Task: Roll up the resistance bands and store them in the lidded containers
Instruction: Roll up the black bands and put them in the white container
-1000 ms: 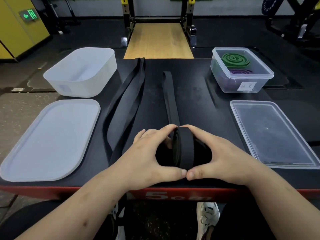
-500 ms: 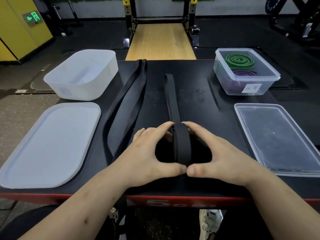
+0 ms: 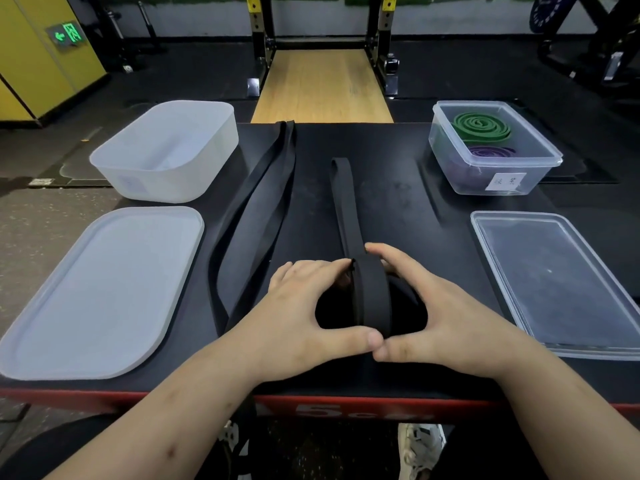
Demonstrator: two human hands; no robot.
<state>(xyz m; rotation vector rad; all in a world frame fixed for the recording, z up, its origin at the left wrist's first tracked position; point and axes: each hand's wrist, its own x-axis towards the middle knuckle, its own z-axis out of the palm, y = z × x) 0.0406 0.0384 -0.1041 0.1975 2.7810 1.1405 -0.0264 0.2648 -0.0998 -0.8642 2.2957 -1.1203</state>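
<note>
Black rubber resistance band (image 3: 372, 296) sits partly rolled. Its fat round roll stands on its edge right between the fingers of both hands, near the front of the table. The left hand (image 3: 301, 317) cups it from one side and the right hand (image 3: 446, 317) cups it from the other. All the fingers curl around the roll and squeeze it. The two thumbs (image 3: 360, 337) touch tip to tip on the near side, and the pointer fingers (image 3: 388, 254) bend over the top.

The part not rolled yet, a long flat tail (image 3: 343, 202), runs straight out from the fingertips, away from the person. Its long way points forward, so I think the roll must be pushed forward along it. Both hands are just as near, so both can turn it together. The rubber looks smooth, dull and bendy. I think it may spring loose if the squeeze gets weak.

Just left of the left fingers lies a wider black rubber band (image 3: 259, 209), flat in a long loop. Farther left are a milky white plastic tub (image 3: 156, 183) and, nearer, a flat white plastic lid (image 3: 97, 289). Well right of the right fingers lies a clear plastic lid (image 3: 561, 282). Past it stands a clear plastic box (image 3: 460, 178) with a green rolled band (image 3: 481, 128) and a purple rolled band (image 3: 491, 152) inside. Everything rests on a flat black table top (image 3: 398, 188) with a red front edge (image 3: 104, 398).
</note>
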